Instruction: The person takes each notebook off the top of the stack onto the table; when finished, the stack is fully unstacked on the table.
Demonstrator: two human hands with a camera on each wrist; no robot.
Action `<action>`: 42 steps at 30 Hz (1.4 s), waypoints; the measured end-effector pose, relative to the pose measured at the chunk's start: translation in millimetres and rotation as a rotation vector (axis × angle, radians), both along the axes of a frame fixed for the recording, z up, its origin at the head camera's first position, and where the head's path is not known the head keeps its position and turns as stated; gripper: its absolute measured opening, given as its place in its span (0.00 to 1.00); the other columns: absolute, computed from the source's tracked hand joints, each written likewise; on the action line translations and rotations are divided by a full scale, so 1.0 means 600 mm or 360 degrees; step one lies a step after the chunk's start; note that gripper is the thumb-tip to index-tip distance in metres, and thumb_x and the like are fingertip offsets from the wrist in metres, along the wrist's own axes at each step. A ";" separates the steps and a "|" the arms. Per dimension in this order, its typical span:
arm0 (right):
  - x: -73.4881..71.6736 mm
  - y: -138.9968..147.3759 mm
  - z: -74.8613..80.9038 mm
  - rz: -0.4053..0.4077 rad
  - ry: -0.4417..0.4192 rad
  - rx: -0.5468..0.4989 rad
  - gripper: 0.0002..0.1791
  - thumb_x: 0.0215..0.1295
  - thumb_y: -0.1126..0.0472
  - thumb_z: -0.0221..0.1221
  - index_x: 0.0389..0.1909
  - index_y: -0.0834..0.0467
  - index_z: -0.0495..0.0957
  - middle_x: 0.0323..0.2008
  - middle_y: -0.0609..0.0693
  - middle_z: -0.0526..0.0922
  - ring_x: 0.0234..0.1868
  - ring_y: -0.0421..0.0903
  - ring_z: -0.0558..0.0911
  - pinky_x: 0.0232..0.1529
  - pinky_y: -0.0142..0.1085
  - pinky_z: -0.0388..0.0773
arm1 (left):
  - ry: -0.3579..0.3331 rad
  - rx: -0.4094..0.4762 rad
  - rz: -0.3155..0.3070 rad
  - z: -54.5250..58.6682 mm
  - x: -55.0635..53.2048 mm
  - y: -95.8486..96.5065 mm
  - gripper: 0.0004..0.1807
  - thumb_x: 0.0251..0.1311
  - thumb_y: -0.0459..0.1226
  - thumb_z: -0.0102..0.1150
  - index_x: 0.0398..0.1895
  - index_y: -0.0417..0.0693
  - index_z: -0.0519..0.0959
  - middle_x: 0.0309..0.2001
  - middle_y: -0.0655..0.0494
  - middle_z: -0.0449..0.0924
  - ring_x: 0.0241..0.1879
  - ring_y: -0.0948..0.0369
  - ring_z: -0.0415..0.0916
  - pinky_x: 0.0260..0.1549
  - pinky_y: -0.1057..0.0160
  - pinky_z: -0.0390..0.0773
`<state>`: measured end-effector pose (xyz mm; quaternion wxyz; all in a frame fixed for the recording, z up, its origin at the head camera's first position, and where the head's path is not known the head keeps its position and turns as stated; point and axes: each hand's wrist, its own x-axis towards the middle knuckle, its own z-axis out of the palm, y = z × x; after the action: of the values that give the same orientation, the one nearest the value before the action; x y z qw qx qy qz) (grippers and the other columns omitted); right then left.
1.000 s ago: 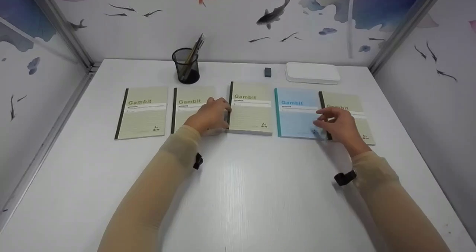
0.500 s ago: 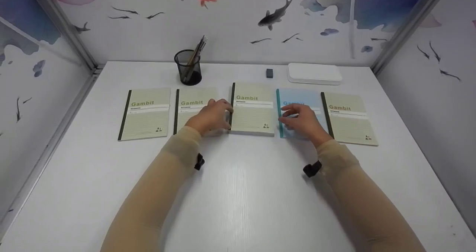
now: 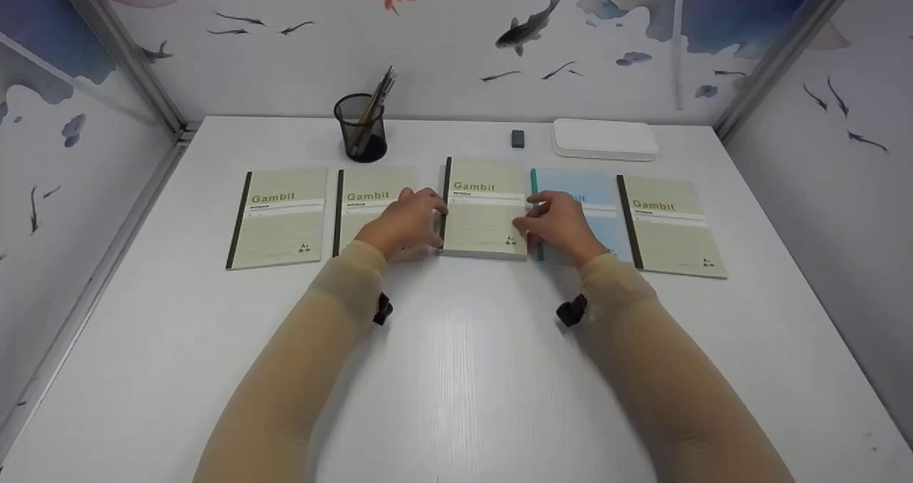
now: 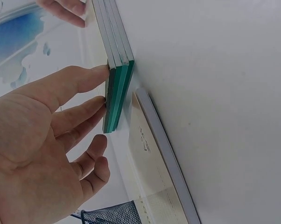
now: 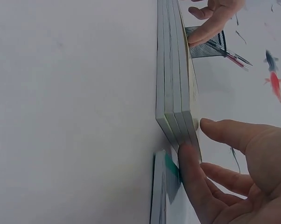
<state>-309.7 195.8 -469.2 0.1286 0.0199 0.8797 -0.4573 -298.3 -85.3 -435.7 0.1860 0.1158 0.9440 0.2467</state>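
Note:
A stack of several notebooks (image 3: pixel 485 219) lies mid-row, with a beige, black-spined one on top and green spines (image 4: pixel 119 95) beneath. My left hand (image 3: pixel 403 222) is at its left side, thumb and fingertips touching the spine edge. My right hand (image 3: pixel 560 222) is at the opposite side, above a blue notebook (image 3: pixel 592 190) that it partly covers. In the right wrist view, the right hand's index finger lies against the stack's page edges (image 5: pixel 171 88); its thumb is close to the top cover. The left forearm and hand partly hide a beige notebook (image 3: pixel 367 183).
Beige notebooks lie at the far left (image 3: pixel 278 226) and far right (image 3: pixel 674 226). Behind the row stand a black mesh pen cup (image 3: pixel 362 130) with pens, a small dark block (image 3: pixel 518 138) and a white flat case (image 3: pixel 605 139). Printed panels enclose the white table (image 3: pixel 456 376).
My right hand has moved left from the far-right notebook, across the blue one, to the stack's right edge. The left hand has stayed at the stack's left side.

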 end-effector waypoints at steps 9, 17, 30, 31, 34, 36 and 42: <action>-0.010 -0.006 0.009 0.0021 -0.0099 0.0061 0.34 0.65 0.57 0.70 0.69 0.63 0.72 0.53 0.58 0.80 0.38 0.45 0.87 0.42 0.34 0.85 | 0.0028 -0.0066 -0.0026 0.003 0.001 0.003 0.35 0.58 0.40 0.74 0.70 0.51 0.74 0.71 0.53 0.66 0.63 0.51 0.66 0.65 0.49 0.72; -0.008 -0.010 0.019 0.0013 -0.0099 0.0125 0.32 0.67 0.58 0.69 0.69 0.63 0.72 0.54 0.57 0.80 0.43 0.46 0.85 0.48 0.36 0.83 | 0.0143 -0.0088 -0.0067 0.002 0.003 0.008 0.33 0.57 0.39 0.74 0.68 0.47 0.77 0.71 0.55 0.69 0.66 0.50 0.64 0.65 0.51 0.72; -0.015 -0.005 0.012 -0.0016 -0.0164 0.0017 0.33 0.67 0.60 0.69 0.70 0.63 0.69 0.57 0.60 0.82 0.46 0.48 0.88 0.53 0.41 0.84 | 0.0134 0.0084 -0.0114 -0.013 0.000 -0.011 0.34 0.61 0.40 0.73 0.70 0.43 0.74 0.74 0.52 0.68 0.72 0.49 0.58 0.73 0.53 0.65; -0.016 -0.003 0.010 -0.0017 -0.0173 -0.0008 0.34 0.67 0.60 0.69 0.71 0.63 0.69 0.57 0.60 0.82 0.46 0.48 0.88 0.52 0.40 0.84 | 0.0127 0.0088 -0.0115 -0.013 0.000 -0.011 0.34 0.62 0.39 0.72 0.71 0.43 0.74 0.74 0.52 0.68 0.72 0.49 0.58 0.74 0.53 0.64; -0.021 0.006 0.004 -0.0051 -0.0222 -0.0086 0.36 0.66 0.60 0.69 0.72 0.62 0.69 0.58 0.59 0.81 0.45 0.46 0.87 0.51 0.37 0.84 | 0.0093 0.0111 -0.0100 -0.013 -0.002 -0.010 0.33 0.63 0.37 0.69 0.71 0.45 0.73 0.74 0.52 0.68 0.72 0.50 0.58 0.74 0.53 0.63; -0.024 0.013 0.000 -0.0071 -0.0247 -0.0160 0.36 0.65 0.61 0.69 0.73 0.61 0.68 0.58 0.58 0.80 0.46 0.45 0.87 0.50 0.36 0.84 | 0.0088 0.0115 -0.0086 -0.015 -0.003 -0.010 0.33 0.62 0.35 0.69 0.71 0.46 0.73 0.74 0.54 0.69 0.72 0.51 0.58 0.74 0.54 0.64; -0.023 0.029 -0.007 -0.0088 -0.0232 -0.0288 0.35 0.65 0.64 0.66 0.73 0.59 0.70 0.58 0.58 0.77 0.45 0.44 0.85 0.47 0.33 0.86 | 0.0091 0.0100 -0.0047 -0.020 -0.004 -0.010 0.33 0.59 0.36 0.71 0.70 0.50 0.76 0.73 0.59 0.69 0.72 0.54 0.58 0.73 0.54 0.65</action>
<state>-323.2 213.1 -473.3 0.1809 0.0658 0.8222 -0.5357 -300.7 -91.3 -447.7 0.1587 0.1426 0.9389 0.2700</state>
